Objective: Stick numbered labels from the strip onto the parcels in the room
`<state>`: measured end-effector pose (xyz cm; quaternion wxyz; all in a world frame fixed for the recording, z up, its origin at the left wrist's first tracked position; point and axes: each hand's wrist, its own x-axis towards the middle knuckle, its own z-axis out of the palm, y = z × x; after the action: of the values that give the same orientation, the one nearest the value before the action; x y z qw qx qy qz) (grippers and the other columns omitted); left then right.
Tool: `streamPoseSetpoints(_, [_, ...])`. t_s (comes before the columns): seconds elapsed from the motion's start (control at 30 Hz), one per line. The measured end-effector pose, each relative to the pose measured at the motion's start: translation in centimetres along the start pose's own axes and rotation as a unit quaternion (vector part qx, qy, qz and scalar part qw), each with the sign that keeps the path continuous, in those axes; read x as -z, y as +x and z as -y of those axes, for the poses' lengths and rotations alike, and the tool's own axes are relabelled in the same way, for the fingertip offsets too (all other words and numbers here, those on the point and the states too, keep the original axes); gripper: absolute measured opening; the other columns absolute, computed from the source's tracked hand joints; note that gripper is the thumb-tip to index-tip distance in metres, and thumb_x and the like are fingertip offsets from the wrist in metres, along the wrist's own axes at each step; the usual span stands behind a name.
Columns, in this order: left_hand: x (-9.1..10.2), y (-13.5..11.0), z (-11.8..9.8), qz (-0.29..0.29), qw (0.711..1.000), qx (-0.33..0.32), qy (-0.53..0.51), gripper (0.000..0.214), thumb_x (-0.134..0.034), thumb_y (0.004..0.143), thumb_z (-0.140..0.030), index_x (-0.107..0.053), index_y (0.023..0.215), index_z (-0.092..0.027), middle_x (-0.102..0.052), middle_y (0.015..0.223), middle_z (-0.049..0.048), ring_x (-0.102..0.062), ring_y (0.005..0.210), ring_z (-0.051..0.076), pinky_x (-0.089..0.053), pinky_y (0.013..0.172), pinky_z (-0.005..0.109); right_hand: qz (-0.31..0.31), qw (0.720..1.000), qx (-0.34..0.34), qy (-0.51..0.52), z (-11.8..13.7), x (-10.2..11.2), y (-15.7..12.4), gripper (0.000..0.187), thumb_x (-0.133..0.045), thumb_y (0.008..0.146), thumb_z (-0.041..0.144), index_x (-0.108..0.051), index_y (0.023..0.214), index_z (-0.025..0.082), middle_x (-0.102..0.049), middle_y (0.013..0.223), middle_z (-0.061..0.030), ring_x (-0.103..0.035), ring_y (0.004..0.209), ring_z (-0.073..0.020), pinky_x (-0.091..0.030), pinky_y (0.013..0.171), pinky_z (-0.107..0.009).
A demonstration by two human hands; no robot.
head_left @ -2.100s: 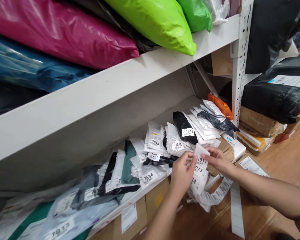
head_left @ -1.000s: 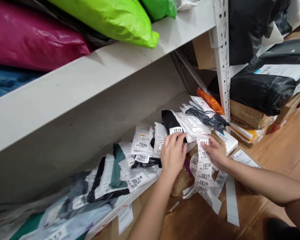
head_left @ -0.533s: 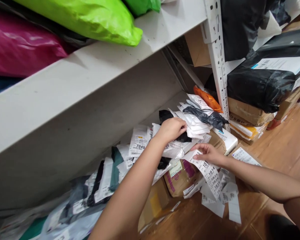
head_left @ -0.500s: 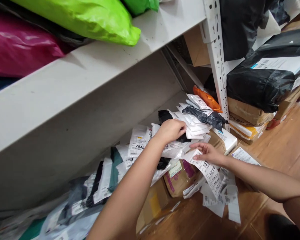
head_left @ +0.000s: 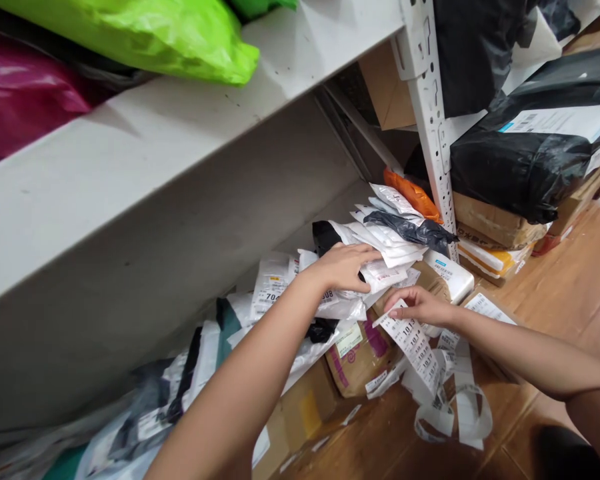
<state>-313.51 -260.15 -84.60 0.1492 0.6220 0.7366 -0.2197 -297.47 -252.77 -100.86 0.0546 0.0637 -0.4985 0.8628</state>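
My left hand (head_left: 343, 267) lies flat, fingers together, on a stack of small white parcels (head_left: 383, 240) on the low white shelf, over a black parcel (head_left: 323, 233). My right hand (head_left: 415, 305) pinches the top of a long strip of numbered white labels (head_left: 415, 343), which hangs to the wooden floor and curls there (head_left: 453, 413). More labelled parcels, white, dark green and black (head_left: 220, 333), lie in a row along the shelf to the left.
A white upper shelf board (head_left: 180, 147) overhangs the row and bears lime green (head_left: 145, 33) and magenta (head_left: 25, 93) bags. Right of the perforated white upright (head_left: 430, 120) sit black bags (head_left: 520, 173) and cardboard boxes (head_left: 495, 227). Brown boxes (head_left: 355, 353) stand under the low shelf.
My left hand left the label strip and reached to the parcel stack, pressing flat on it. My right hand lowered the strip, whose tail now curls on the floor. The view shifted right.
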Motion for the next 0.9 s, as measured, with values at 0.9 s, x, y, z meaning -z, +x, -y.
streamPoseSetpoints(0.9, [-2.8,-0.4,0.7,-0.096,0.973,-0.167,0.125,0.039,-0.059,0.085,-0.013,-0.059,0.122,-0.026,-0.072,0.103,0.0010,-0.067,0.097,0.018,-0.030,0.116,0.041,-0.287,0.920,-0.221,0.148,2.0,-2.1,3.9,0.021,-0.079,0.077,0.019,-0.063,0.064,0.015,-0.061,0.050,0.0006,-0.054,0.044,-0.0104,-0.046,0.044,-0.021])
